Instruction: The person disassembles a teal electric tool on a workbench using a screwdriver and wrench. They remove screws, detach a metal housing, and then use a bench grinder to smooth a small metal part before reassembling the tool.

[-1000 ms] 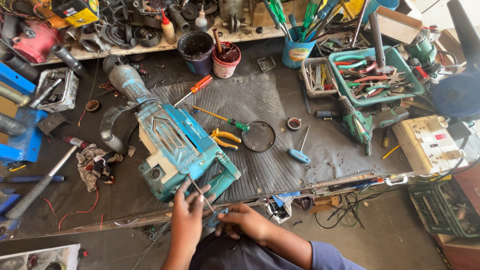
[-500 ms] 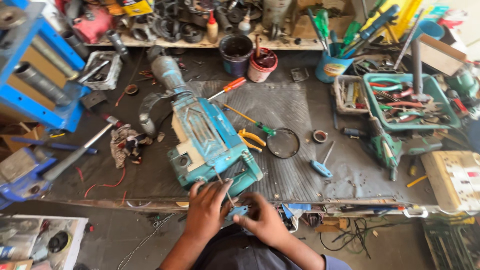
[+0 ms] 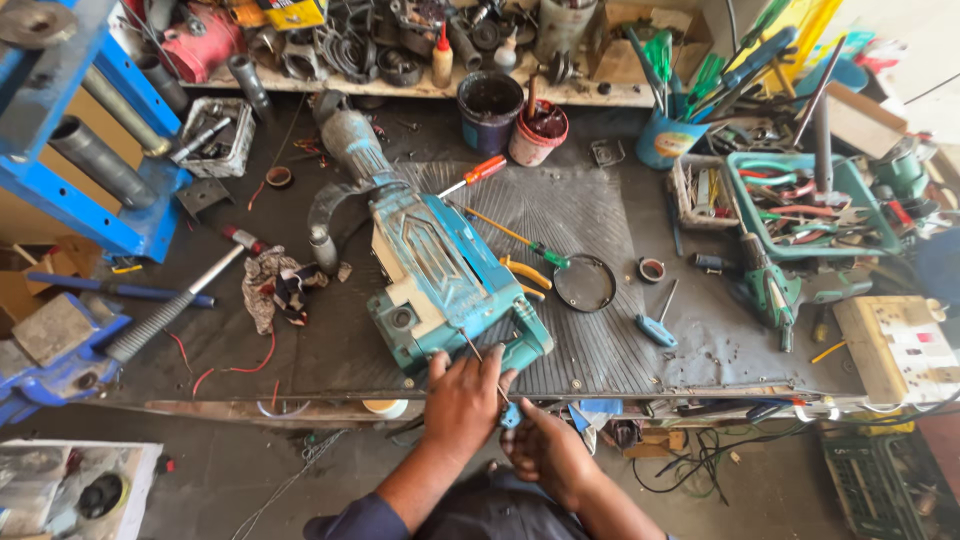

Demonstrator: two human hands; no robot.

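A large teal demolition hammer (image 3: 440, 275) lies slantwise on the ribbed black mat (image 3: 580, 215), its grey nose pointing to the upper left. My left hand (image 3: 462, 395) presses against the tool's near end at the table's front edge, with a thin metal rod (image 3: 478, 350) rising between its fingers. My right hand (image 3: 545, 450) sits just below and to the right, fingers curled around a small blue part (image 3: 512, 415) under the tool's rear. What exactly each hand grips is partly hidden.
Around the tool lie a red-handled screwdriver (image 3: 478, 173), a green-handled screwdriver (image 3: 525, 243), a black ring (image 3: 585, 283), yellow pliers (image 3: 525, 275), a blue screwdriver (image 3: 655, 325) and a rag (image 3: 275, 285). A hammer (image 3: 180, 300), blue vise (image 3: 50, 350), teal tool tray (image 3: 810, 200) and pots (image 3: 490, 105) crowd the edges.
The view has shifted, so the bench sits further right and lower in frame. Both hands stay at the tool's near end, the left now pressed higher onto the casing.
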